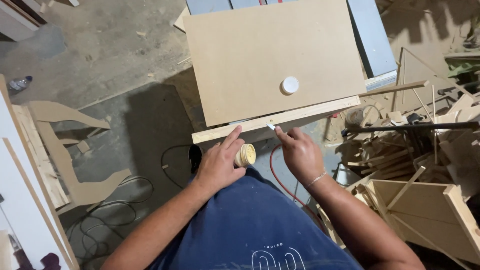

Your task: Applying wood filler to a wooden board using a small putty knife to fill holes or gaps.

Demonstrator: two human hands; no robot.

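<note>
My left hand [219, 162] grips a small round cream-coloured jar [245, 155], open end toward the right, its index finger stretched toward a pale wooden strip [300, 115]. My right hand [300, 152] pinches a small white spatula-like tool [270, 126] whose tip touches the strip's front edge. The strip lies along the near edge of a large brown fibreboard panel [250, 45]. A white round lid [290, 85] rests on the panel.
A pile of wood offcuts and a wooden frame [425, 205] crowd the right side. Curved cut-out board shapes [60, 150] and black cables [110, 220] lie on the floor at left. A red hose [280, 180] runs below the panel. A plastic bottle [20, 83] lies far left.
</note>
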